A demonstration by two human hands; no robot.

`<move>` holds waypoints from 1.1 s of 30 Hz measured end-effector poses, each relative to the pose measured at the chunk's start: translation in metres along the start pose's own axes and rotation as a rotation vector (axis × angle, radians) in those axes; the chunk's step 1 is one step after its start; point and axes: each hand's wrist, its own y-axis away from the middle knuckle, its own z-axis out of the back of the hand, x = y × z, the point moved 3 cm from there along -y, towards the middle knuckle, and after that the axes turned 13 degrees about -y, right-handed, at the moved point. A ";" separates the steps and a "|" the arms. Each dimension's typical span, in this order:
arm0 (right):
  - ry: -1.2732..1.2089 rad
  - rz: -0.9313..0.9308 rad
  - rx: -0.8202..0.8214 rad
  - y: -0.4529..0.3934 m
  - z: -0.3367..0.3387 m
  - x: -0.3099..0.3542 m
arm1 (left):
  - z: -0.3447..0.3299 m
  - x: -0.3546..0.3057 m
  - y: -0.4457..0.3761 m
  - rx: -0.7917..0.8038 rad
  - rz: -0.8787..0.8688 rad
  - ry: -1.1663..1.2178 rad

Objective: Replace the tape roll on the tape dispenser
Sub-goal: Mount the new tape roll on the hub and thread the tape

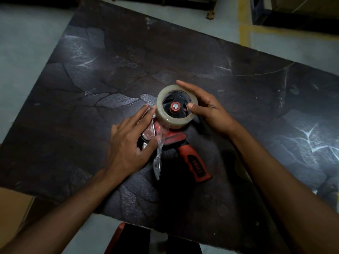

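Gripping tape roll (174,121) on tape dispenser (194,162) with right hand (209,110), fingers curled; pressing dispenser front with left hand (128,143), fingers straight.

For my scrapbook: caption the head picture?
Right hand grips tape roll on a red dispenser; left hand rests on it.

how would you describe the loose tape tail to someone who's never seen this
On the dark stone-patterned table lies a red tape dispenser carrying a clear tape roll. The tape tail trails from the roll beside the handle, the only crinkled see-through strip.
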 end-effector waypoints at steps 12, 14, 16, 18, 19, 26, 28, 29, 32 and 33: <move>0.065 0.035 -0.058 0.022 -0.003 -0.003 | -0.007 0.003 0.020 -0.094 0.208 0.228; 0.063 0.042 -0.064 0.023 -0.005 -0.003 | -0.012 -0.002 0.027 -0.145 0.264 0.339; 0.065 0.052 -0.076 0.024 -0.007 -0.004 | -0.018 -0.009 0.033 -0.208 0.281 0.533; 0.069 0.064 -0.089 0.024 -0.007 -0.005 | -0.023 -0.012 0.037 -0.297 0.293 0.611; 0.071 0.067 -0.095 0.025 -0.008 -0.005 | -0.025 -0.012 0.039 -0.327 0.313 0.629; 0.092 0.083 -0.128 0.030 -0.011 -0.008 | -0.026 -0.016 0.049 -0.351 0.335 0.611; 0.085 0.079 -0.128 0.032 -0.012 -0.010 | -0.025 -0.022 0.053 -0.328 0.318 0.629; 0.086 0.080 -0.130 0.033 -0.013 -0.011 | -0.025 -0.024 0.057 -0.320 0.317 0.635; 0.104 0.094 -0.143 0.033 -0.016 -0.013 | -0.027 -0.031 0.063 -0.294 0.355 0.656; 0.105 0.097 -0.151 0.033 -0.016 -0.014 | -0.028 -0.033 0.063 -0.295 0.371 0.665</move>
